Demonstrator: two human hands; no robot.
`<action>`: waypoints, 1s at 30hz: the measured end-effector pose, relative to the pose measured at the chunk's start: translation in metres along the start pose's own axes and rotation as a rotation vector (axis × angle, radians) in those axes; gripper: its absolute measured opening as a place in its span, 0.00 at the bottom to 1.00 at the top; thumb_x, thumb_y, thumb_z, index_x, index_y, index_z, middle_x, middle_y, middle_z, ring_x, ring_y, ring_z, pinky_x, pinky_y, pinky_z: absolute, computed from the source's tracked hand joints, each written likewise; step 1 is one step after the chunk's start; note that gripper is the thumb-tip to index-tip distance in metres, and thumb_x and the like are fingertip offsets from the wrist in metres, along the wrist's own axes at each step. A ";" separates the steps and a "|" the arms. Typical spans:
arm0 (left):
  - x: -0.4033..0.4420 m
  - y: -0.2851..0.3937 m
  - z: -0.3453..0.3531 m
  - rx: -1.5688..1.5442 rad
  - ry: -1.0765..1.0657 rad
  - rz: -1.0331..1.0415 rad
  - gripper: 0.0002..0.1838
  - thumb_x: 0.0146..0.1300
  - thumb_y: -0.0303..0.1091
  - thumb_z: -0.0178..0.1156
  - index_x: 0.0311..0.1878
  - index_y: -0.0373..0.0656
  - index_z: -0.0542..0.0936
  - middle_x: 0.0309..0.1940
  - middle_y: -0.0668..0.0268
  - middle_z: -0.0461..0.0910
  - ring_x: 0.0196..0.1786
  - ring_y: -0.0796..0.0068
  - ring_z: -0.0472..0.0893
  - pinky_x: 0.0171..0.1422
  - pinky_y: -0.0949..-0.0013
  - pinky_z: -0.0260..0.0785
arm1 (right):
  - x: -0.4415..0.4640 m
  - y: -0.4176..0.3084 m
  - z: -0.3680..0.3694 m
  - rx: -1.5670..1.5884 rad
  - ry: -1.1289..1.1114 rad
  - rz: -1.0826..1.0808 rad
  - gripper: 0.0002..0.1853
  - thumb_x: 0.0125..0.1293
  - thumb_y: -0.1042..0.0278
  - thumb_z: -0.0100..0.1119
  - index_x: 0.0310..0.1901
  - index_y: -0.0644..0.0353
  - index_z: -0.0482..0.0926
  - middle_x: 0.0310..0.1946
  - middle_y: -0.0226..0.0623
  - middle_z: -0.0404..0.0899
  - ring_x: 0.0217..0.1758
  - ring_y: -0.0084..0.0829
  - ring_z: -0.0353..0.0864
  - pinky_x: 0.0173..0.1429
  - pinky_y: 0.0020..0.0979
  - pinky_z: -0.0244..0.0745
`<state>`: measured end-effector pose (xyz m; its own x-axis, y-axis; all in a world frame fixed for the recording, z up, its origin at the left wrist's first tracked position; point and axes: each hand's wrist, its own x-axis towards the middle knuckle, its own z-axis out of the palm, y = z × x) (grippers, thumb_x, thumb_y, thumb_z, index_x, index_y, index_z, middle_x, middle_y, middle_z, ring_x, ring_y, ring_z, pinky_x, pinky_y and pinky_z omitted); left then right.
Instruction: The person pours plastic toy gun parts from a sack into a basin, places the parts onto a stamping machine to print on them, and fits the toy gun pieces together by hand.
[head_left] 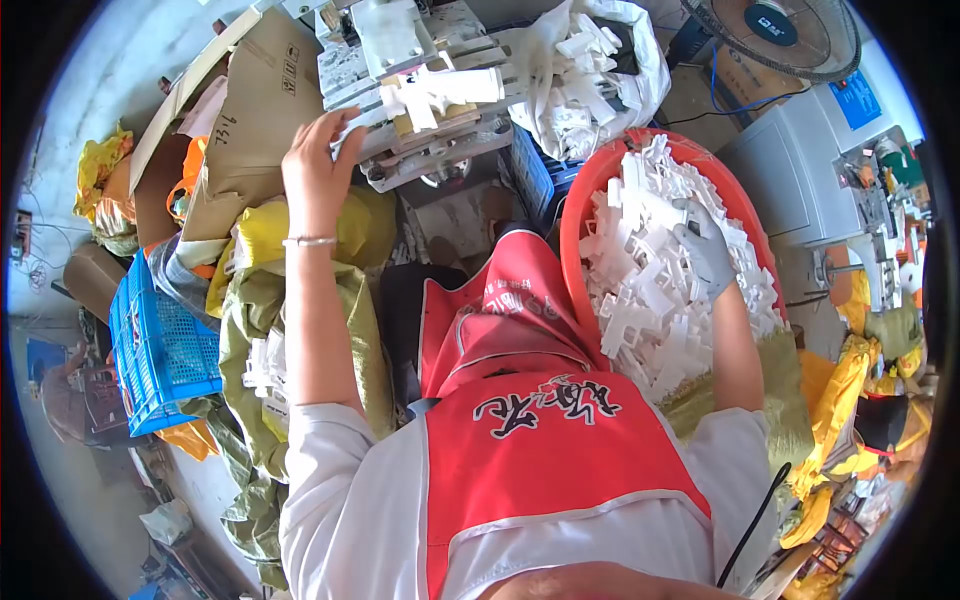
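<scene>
My left hand [322, 165] is bare, with fingers and thumb apart, beside the left edge of a metal machine bed [345, 65]; it holds nothing I can see. A white plastic part [465, 87] lies on the fixture at the front of the machine. My right hand [705, 255], in a grey glove, reaches into a large red tub [580, 190] heaped with white plastic pieces [640, 290]. Its fingers are spread over the pile, touching pieces; the fingertips are partly hidden among them.
A white bag [650, 75] of similar parts sits right of the machine above a blue crate [535, 170]. On the left are a cardboard box [250, 110], a blue basket [150, 345] and a green woven sack [345, 310]. A fan [775, 25] stands at upper right.
</scene>
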<state>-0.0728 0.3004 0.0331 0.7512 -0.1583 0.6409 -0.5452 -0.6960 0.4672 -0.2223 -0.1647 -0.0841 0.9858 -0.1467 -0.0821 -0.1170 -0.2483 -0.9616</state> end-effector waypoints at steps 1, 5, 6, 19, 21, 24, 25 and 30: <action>0.008 0.000 0.006 -0.040 -0.050 0.038 0.13 0.55 0.30 0.64 0.43 0.39 0.79 0.34 0.60 0.81 0.34 0.71 0.81 0.42 0.70 0.73 | 0.001 -0.003 0.003 -0.002 0.006 -0.003 0.16 0.62 0.78 0.49 0.53 0.61 0.70 0.44 0.28 0.72 0.38 0.19 0.73 0.45 0.22 0.72; 0.031 -0.012 0.026 0.040 -0.213 0.037 0.17 0.54 0.29 0.65 0.48 0.39 0.78 0.38 0.61 0.81 0.40 0.75 0.81 0.45 0.74 0.71 | 0.012 -0.021 0.024 0.266 0.070 -0.010 0.16 0.64 0.76 0.50 0.54 0.61 0.70 0.43 0.30 0.73 0.38 0.19 0.72 0.45 0.23 0.71; 0.036 -0.013 0.024 -0.049 -0.281 -0.036 0.18 0.54 0.29 0.65 0.49 0.38 0.77 0.39 0.62 0.81 0.41 0.76 0.81 0.46 0.74 0.71 | 0.018 -0.029 0.031 0.386 0.075 -0.024 0.16 0.64 0.75 0.51 0.54 0.61 0.70 0.43 0.30 0.74 0.39 0.19 0.72 0.46 0.23 0.70; -0.056 -0.069 -0.043 -0.386 0.144 -0.452 0.14 0.57 0.26 0.63 0.47 0.35 0.78 0.41 0.67 0.80 0.42 0.83 0.77 0.50 0.79 0.68 | 0.143 -0.164 0.167 0.073 -0.408 -0.481 0.18 0.64 0.77 0.48 0.56 0.60 0.72 0.43 0.34 0.74 0.38 0.20 0.73 0.39 0.23 0.72; -0.086 -0.081 -0.057 -0.314 0.135 -0.481 0.14 0.58 0.27 0.63 0.48 0.36 0.78 0.42 0.67 0.80 0.43 0.82 0.77 0.50 0.78 0.68 | 0.152 -0.178 0.177 -0.086 -0.423 -0.556 0.18 0.62 0.78 0.49 0.54 0.62 0.74 0.40 0.33 0.76 0.33 0.19 0.73 0.35 0.22 0.71; -0.116 -0.086 -0.068 -0.261 0.148 -0.569 0.14 0.58 0.26 0.62 0.48 0.35 0.78 0.42 0.66 0.79 0.44 0.81 0.76 0.51 0.78 0.68 | 0.155 -0.194 0.179 -0.256 -0.541 -0.421 0.21 0.59 0.78 0.51 0.56 0.60 0.73 0.42 0.34 0.80 0.33 0.20 0.74 0.36 0.23 0.70; -0.123 -0.088 -0.069 -0.275 0.156 -0.572 0.15 0.58 0.26 0.62 0.49 0.35 0.77 0.43 0.66 0.79 0.45 0.81 0.76 0.51 0.77 0.68 | 0.164 -0.178 0.182 -0.267 -0.481 -0.655 0.18 0.60 0.75 0.51 0.53 0.61 0.74 0.37 0.32 0.80 0.33 0.25 0.76 0.38 0.26 0.71; -0.160 -0.084 -0.088 0.038 0.091 -0.562 0.14 0.61 0.31 0.59 0.48 0.33 0.78 0.44 0.63 0.79 0.45 0.75 0.77 0.53 0.74 0.68 | 0.103 -0.158 0.132 -0.362 -0.090 -0.726 0.12 0.64 0.66 0.52 0.47 0.60 0.76 0.41 0.43 0.78 0.42 0.39 0.78 0.47 0.33 0.72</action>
<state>-0.1802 0.4456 -0.0548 0.8858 0.3037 0.3509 -0.0561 -0.6806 0.7305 -0.0859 -0.0143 0.0248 0.8352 0.2434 0.4931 0.5378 -0.5483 -0.6404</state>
